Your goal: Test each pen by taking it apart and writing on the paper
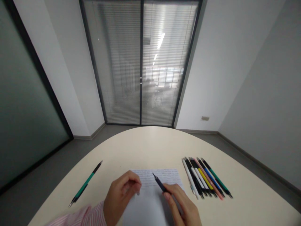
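Note:
My right hand [182, 204] is closed around a dark pen [160, 183], whose narrow tip points up and away to the left, above the paper. Across from it, my left hand [124, 194] has its fingers curled, thumb and forefinger together; whether something small is pinched there I cannot make out. Under both hands lies a white sheet of paper [148, 205], its upper part covered with lines of writing. A green and black pen [87, 182] rests by itself to the left of my left hand.
Right of the paper, several pens [204, 179] in white, black, yellow, pink, blue and green lie side by side. The pale table [150, 144] has a rounded far edge. Behind it stand glass doors with blinds [141, 62], between white walls.

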Action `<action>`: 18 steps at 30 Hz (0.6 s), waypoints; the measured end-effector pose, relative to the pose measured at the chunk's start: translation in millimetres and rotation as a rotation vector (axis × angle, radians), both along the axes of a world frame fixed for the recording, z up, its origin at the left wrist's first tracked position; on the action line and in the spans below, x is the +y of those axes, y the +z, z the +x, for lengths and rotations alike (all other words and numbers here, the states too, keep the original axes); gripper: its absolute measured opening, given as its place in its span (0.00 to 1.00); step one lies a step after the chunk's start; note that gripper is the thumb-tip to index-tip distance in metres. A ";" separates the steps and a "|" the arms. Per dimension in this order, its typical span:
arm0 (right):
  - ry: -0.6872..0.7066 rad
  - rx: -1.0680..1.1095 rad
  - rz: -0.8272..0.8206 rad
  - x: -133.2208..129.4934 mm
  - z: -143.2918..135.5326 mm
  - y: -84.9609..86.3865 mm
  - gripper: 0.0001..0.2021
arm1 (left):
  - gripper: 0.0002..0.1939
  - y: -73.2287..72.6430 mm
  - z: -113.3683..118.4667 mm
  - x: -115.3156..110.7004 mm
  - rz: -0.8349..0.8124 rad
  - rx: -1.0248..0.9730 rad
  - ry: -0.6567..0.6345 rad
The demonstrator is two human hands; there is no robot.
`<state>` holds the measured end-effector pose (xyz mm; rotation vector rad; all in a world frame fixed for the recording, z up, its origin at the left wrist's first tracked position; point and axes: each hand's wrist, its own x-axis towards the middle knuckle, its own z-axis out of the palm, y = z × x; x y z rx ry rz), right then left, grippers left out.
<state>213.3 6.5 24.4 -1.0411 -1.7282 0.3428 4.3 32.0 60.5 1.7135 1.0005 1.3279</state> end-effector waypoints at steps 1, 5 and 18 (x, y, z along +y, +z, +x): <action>0.007 -0.026 0.005 0.2 -0.6 -0.8 0.10 | 0.13 1.0 0.0 1.4 -0.080 -0.067 0.011; 0.021 -0.109 0.028 0.3 -1.6 -1.3 0.10 | 0.14 4.9 0.7 6.3 -0.282 -0.237 0.049; -0.002 -0.167 0.061 1.4 -0.2 -3.8 0.11 | 0.18 5.0 1.8 3.0 -0.308 -0.329 0.072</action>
